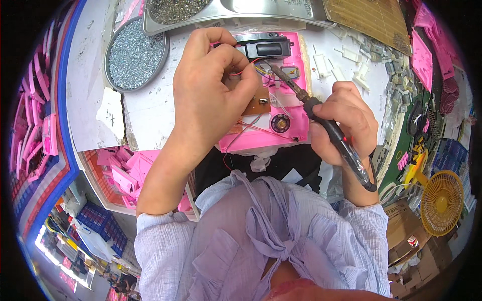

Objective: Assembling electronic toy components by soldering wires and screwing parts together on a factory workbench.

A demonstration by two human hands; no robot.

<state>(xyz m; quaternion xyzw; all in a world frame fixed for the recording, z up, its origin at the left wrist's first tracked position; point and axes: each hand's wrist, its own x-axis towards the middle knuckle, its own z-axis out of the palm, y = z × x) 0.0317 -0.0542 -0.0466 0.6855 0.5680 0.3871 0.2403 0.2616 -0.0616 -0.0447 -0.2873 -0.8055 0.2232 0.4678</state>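
Observation:
My right hand (349, 118) is wrapped around the black handle of a soldering iron (331, 130). The iron points up and left, its tip close to the thumb and forefinger of my left hand (211, 85). Those fingers are pinched together on a thin red wire (258, 59). Beneath them lies a pink plastic housing (297, 118), holding a brown circuit board (262, 95), a small round black speaker (280, 123) and a grey metal part (290, 72). A black plastic part (271, 48) sits across the housing's far end. My left hand hides part of the board and wires.
A round dish of small screws (138, 55) stands at the left, below a metal tray (236, 20). White plastic pieces (359, 65) and small grey metal parts (396, 85) lie to the right. Pink parts fill a bin (103, 188) at lower left. A yellow fan (442, 200) is far right.

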